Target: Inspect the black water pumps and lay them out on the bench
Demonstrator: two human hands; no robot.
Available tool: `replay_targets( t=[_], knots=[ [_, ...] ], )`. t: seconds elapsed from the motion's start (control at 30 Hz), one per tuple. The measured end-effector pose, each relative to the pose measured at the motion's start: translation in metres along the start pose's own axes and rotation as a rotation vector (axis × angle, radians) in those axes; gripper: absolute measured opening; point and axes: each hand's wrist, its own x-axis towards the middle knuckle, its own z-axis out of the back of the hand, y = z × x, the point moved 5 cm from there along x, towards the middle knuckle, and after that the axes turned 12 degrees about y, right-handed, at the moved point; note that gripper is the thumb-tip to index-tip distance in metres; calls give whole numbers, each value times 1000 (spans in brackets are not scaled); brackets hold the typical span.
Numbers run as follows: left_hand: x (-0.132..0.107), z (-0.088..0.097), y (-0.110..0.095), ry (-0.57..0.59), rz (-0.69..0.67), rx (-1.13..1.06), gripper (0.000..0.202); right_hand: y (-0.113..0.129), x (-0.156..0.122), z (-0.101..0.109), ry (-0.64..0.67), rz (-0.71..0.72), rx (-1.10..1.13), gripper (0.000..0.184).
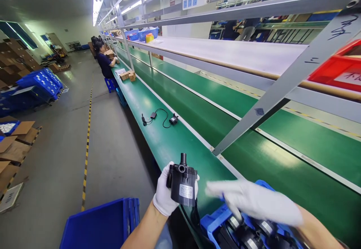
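My left hand [165, 195], in a white glove, is closed around a small black pump [183, 183] with a white label and a nozzle on top, held upright over the near edge of the green bench [158, 136]. My right hand [254, 200], also gloved, is blurred by motion and stretches flat with fingers out above a blue crate [216, 222] that holds several more black pumps [248, 234]. It grips nothing that I can see. Further along the bench lies another black pump with its cable and adapter [160, 119].
A blue bin [101, 226] stands on the floor at my lower left. A grey slanted frame strut [282, 87] crosses above the green conveyor belt [254, 151]. A red bin [338, 68] sits on the shelf at right. A seated person [105, 63] works far down the line, cardboard boxes [14, 143] at left.
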Motion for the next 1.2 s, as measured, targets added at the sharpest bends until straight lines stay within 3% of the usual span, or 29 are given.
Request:
replay_targets(
  t=[0.07,0.13,0.23,0.33,0.47,0.53,0.63,0.73,0.83,0.9,1.03,1.13,1.2],
  knots=[
    [0,1,1,0,-10,14,65,-32,29,38,-216,-258,-317,47],
    [1,1,2,-7,-14,10,64,-56,66,55,-333,-335,-416,35],
    [1,-1,2,-34,-2,12,63,-86,112,60,-422,-451,-481,24],
    [1,0,1,-74,-3,31,61,-94,125,61,-487,-516,-529,31],
    [1,5,3,-139,14,65,63,-56,84,62,-575,-383,-583,24],
    [2,6,5,-198,-3,126,60,-20,48,51,-611,-285,-589,36],
    [0,-4,3,-281,-129,441,54,36,-8,19,-681,-121,-439,54],
    [-11,-26,5,-265,-254,853,51,76,-41,-18,-666,41,-266,63],
    [-27,-45,9,-232,-406,1283,68,87,-53,-40,-654,90,-233,68],
    [-36,-48,14,-207,-450,1443,84,84,-57,-46,-663,109,-264,66],
    [-43,-42,21,-246,-420,1464,103,82,-66,-53,-671,139,-327,62],
    [-46,-44,20,-346,-424,1399,114,87,-69,-56,-640,42,-301,61],
    [-47,-51,21,-336,-396,1371,123,87,-69,-55,-604,-18,-178,59]
  ],
)
